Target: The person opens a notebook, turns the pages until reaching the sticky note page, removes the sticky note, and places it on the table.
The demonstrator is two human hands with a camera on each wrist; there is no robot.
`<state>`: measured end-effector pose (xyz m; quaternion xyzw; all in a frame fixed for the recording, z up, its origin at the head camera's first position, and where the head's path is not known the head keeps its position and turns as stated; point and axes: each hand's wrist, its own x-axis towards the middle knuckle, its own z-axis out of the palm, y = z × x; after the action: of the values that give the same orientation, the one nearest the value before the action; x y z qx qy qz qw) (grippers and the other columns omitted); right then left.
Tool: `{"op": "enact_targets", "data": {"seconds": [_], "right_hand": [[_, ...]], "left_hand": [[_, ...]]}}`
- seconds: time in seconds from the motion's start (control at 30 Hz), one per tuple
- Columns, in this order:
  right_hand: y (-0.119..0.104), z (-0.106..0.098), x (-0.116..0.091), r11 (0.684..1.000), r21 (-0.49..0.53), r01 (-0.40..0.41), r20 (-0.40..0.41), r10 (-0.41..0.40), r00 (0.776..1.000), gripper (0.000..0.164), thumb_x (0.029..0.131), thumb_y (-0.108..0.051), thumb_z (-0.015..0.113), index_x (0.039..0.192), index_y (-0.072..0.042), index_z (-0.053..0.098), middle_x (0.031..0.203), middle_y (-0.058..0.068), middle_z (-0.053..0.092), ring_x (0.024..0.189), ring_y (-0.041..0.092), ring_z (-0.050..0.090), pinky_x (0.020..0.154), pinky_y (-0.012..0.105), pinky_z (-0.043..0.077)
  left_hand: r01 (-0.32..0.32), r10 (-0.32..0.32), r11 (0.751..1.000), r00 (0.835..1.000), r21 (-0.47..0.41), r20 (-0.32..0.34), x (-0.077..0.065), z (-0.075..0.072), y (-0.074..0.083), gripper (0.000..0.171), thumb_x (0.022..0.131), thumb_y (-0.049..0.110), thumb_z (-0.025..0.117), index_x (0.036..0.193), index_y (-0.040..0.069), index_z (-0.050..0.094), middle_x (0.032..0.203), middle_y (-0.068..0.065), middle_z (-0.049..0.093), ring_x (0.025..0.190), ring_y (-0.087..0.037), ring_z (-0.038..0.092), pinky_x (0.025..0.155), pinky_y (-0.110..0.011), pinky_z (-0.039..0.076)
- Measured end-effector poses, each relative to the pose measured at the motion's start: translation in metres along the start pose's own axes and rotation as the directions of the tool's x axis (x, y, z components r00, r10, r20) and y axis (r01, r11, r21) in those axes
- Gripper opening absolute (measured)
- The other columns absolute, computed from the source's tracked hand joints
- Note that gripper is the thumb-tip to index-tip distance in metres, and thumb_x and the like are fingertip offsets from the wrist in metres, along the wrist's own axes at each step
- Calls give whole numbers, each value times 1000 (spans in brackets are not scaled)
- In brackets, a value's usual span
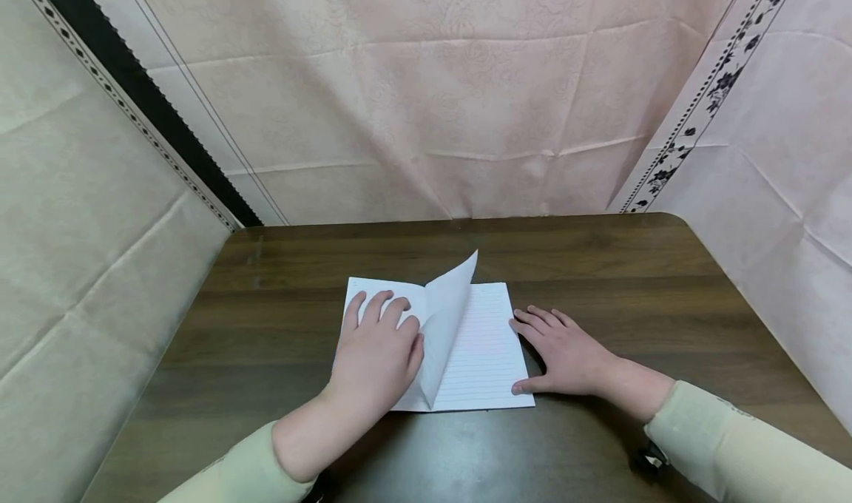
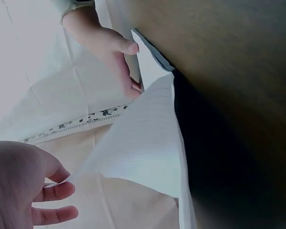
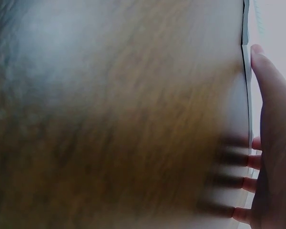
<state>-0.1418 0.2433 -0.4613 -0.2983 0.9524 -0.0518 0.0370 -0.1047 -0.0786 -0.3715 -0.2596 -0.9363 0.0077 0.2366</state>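
Note:
An open lined notebook [image 1: 489, 362] lies on the table, with one page [image 1: 449, 318] standing up from the middle fold and leaning left. My left hand [image 1: 376, 359] is over the left half; in the left wrist view that hand [image 2: 19, 183] pinches the edge of the raised page [image 2: 143, 138] between thumb and finger. At the notebook's right side rests my right hand [image 1: 569, 355], its fingers spread and its thumb on the lower right corner. The right wrist view shows that hand's thumb [image 3: 269, 76] and fingertips along the notebook's edge.
The brown wooden table [image 1: 279, 325] extends around the notebook on all sides. Pale patterned cloth [image 1: 426, 118] hangs behind the far edge and along both sides. A dark band [image 1: 153, 96] runs down the left corner of the cloth.

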Motion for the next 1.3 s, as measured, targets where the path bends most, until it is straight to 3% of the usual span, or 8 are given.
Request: {"op": "enact_targets", "data": {"seconds": [0.37,0.67,1.0,1.3], "right_hand": [[0,0,1,1000,0,-14,25,14,1000,111,75,-90,45,154,-13,35,161,6,29,148,33,23,114,59,19],[1,1,1,1000,0,-17,28,17,999,112,74,-90,45,155,-13,35,161,6,29,148,33,22,114,60,19],[0,1,-1,1000,1,-15,16,15,1000,112,74,-90,45,154,-12,36,160,7,30,148,33,24,114,59,20],[0,1,1,1000,1,-16,22,16,1000,111,74,-89,46,154,-12,35,160,7,29,148,33,23,115,58,18]], "left_hand": [[105,-105,994,994,-8,15,-23,-2,-23,13,87,24,61,80,15,68,106,-6,64,115,-32,52,109,-57,26],[185,-185,983,983,-23,12,-43,4,-37,14,87,20,61,83,8,69,106,-8,63,112,-34,52,109,-58,25],[250,-249,968,962,4,107,-57,6,-46,18,89,22,63,81,7,69,110,-11,63,114,-35,50,110,-60,23],[302,-300,953,926,26,228,-69,11,-51,21,87,23,64,76,6,68,107,-12,62,115,-38,50,108,-62,23]]}}
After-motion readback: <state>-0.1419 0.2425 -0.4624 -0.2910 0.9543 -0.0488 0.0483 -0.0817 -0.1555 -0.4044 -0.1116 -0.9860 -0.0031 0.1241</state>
